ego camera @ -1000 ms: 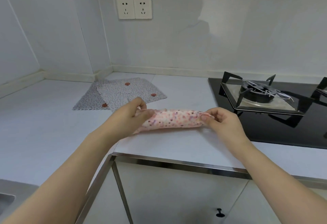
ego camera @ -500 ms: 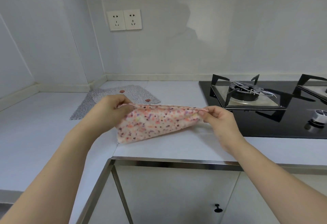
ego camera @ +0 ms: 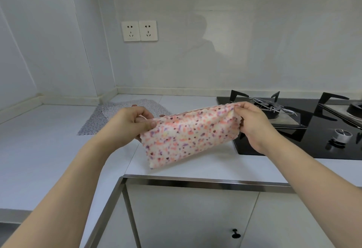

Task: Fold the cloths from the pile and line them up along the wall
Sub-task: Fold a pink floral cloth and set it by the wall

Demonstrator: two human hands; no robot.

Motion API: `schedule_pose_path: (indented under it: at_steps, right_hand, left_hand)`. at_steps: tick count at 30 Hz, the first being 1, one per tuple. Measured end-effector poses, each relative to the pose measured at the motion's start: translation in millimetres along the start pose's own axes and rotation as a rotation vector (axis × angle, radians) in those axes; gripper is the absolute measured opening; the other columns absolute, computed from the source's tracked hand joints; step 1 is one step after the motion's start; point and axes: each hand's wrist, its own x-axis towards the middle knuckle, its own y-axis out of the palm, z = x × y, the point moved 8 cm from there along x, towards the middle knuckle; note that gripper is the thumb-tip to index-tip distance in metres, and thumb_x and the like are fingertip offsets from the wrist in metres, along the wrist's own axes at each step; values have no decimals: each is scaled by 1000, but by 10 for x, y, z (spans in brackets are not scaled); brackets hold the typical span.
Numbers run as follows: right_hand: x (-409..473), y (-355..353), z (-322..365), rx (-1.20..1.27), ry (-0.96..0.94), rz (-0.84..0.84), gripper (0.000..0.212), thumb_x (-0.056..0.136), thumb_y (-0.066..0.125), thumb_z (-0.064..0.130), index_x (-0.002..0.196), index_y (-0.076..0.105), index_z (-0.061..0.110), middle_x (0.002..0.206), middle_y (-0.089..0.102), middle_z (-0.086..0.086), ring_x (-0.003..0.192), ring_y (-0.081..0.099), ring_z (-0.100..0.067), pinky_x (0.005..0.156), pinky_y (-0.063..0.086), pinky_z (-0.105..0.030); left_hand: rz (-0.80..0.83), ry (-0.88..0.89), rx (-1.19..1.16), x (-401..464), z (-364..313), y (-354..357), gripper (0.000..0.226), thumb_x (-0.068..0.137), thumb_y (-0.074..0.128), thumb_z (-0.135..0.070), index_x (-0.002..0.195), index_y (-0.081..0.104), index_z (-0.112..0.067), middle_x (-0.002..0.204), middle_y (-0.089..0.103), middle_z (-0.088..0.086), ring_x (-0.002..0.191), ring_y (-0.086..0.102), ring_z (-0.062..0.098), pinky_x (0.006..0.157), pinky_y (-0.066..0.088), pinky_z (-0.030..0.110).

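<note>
No readable words, brand names, numbers or signs appear anywhere in view; the speckled pink cloth (ego camera: 191,135) pinched between the left hand (ego camera: 130,124) and right hand (ego camera: 252,122) carries only coloured dots, no label; the double wall socket (ego camera: 139,30), up above the left hand, shows plain slots and no lettering; the black hob (ego camera: 305,126) beyond the right hand bears no legible marking, and its knob (ego camera: 341,135) is too small to make out.
</note>
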Motion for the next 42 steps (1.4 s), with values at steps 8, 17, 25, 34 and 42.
schedule_pose_path:
  at_steps: [8, 17, 25, 34, 42]
  right_hand:
    - [44, 56, 52, -602, -163, -151, 26, 104, 31, 25, 113, 50, 10, 105, 50, -3, 97, 47, -22, 83, 38, -34]
    - [217, 445, -360, -1041, -148, 29, 15, 101, 30, 18, 113, 37, 11, 100, 59, -14, 87, 56, -34, 76, 46, -43]
    - [575, 597, -692, -1040, -90, 39, 16, 100, 32, 16, 111, 40, 6, 102, 58, -14, 83, 52, -32, 70, 41, -38]
    - [608, 610, -850, -1207, -153, -106, 10, 97, 35, 13, 105, 39, 10, 102, 62, -12, 94, 61, -36, 68, 37, -35]
    - [622, 599, -860, -1212, -147, -99, 18, 91, 34, 5, 107, 43, 7, 106, 62, -15, 97, 60, -36, 74, 44, -38]
  left_hand:
    - [-3, -42, 9, 35, 130, 21, 21, 93, 63, -20, 85, 64, -1, 65, 71, 9, 52, 68, 21, 51, 54, 22]
    - [-67, -112, 81, 143, 666, 187, 22, 96, 58, -31, 83, 61, -14, 52, 53, -4, 46, 51, 7, 51, 43, 23]
    - [-85, -112, 261, 258, 916, 268, 14, 93, 62, -24, 80, 64, -22, 74, 69, 2, 76, 65, 21, 67, 47, 27]
    - [-214, -132, 317, 303, 1020, 189, 24, 97, 35, -8, 103, 54, -21, 87, 63, 10, 81, 59, 28, 74, 48, 43]
    - [-178, -84, 386, 297, 938, 315, 9, 93, 58, -29, 88, 62, -23, 86, 61, -3, 81, 56, 13, 75, 47, 31]
